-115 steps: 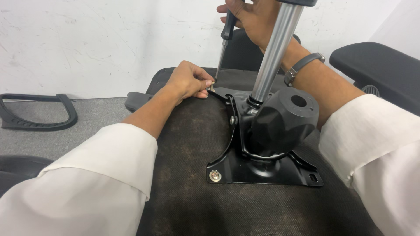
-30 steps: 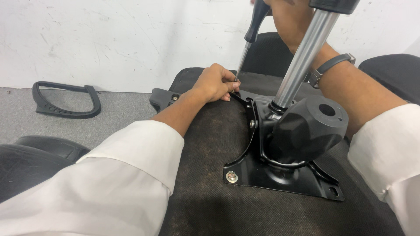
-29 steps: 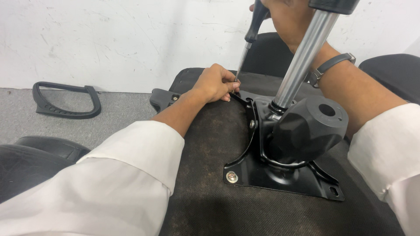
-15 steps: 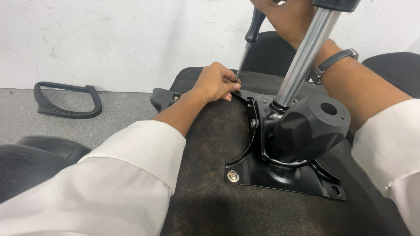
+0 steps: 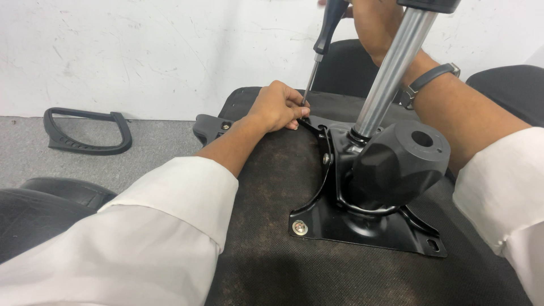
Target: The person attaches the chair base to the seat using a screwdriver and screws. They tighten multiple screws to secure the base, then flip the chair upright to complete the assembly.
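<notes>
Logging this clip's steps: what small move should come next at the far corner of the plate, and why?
Probably turn the screwdriver with the right hand. Its tip stands at the far corner of the black mounting plate, steadied by the left hand, while the near-corner screw already sits flat.

The left hand (image 5: pixel 276 106) reaches forward on an outstretched arm in a rolled white sleeve, knuckles up, fingers (image 5: pixel 296 107) curled and pinched together at their tips. The right hand (image 5: pixel 371 22) is raised above the left hand, its grip closed, forearm bare, a dark band round the wrist.
</notes>
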